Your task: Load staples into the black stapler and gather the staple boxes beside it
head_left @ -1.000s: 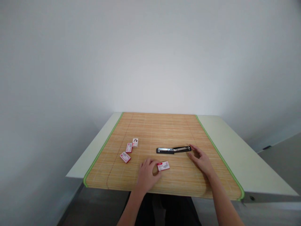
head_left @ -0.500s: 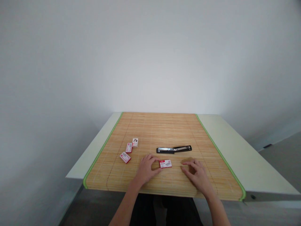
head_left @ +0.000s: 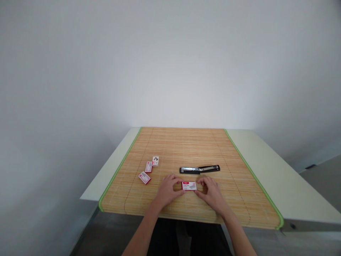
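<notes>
Grasped a small oblong carton [head_left: 189,186], white-faced and crisp-cornered with a red patch at its upper left, by both short ends: thumb and fingertips of the left hand [head_left: 166,190] on one, of the right hand [head_left: 211,195] on the other. Had it squarely between both, over the near part of a finely slatted, straw-coloured, bamboo-like mat [head_left: 186,142] with green edging [head_left: 100,205]; could not tell its contact with the mat. Noted just beyond it a long, narrow stapler [head_left: 199,170], black with silvery metal, opened out and slightly bent, and off to the left three more red-and-white boxes [head_left: 148,167], flat rectangular blocks grouped together. Compared with half a second ago, brought the right hand in across a gap to the carton's end and kept the left hand at the other; a second ago, had the right hand beside the stapler's tip and the carton tilted. Found stapler and boxes unmoved on the mat.
</notes>
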`<state>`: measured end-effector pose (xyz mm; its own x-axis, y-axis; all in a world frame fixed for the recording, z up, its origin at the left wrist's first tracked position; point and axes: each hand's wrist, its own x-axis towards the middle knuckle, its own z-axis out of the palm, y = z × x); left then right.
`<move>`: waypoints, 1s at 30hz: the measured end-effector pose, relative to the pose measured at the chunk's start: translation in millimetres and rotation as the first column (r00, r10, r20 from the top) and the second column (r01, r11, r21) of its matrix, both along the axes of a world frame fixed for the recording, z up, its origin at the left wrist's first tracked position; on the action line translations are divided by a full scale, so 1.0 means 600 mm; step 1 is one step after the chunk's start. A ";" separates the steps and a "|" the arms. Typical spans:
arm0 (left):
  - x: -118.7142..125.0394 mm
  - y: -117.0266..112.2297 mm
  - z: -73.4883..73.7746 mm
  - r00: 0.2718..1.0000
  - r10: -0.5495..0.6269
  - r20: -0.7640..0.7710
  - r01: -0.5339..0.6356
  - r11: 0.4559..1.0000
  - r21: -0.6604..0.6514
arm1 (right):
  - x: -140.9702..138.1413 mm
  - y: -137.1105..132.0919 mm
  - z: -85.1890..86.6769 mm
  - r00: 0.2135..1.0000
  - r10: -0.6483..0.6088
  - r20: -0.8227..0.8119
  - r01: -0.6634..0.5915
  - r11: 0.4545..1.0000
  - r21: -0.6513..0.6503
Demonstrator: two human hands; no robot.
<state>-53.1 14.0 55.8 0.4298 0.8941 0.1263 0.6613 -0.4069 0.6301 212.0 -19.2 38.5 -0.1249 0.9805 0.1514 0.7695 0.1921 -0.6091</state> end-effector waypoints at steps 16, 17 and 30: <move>-0.032 0.007 -0.013 0.998 0.005 0.061 -0.006 1.000 0.009 | 0.055 0.007 0.012 0.995 0.103 0.007 -0.102 0.993 -0.066; -0.034 0.008 -0.014 0.998 0.006 0.063 -0.006 1.000 0.008 | 0.059 0.006 0.012 0.995 0.098 0.012 -0.097 0.993 -0.069; -0.032 0.008 -0.020 0.996 -0.002 0.088 -0.001 0.999 0.035 | -0.023 0.027 0.079 0.978 0.208 0.036 -0.206 0.977 -0.057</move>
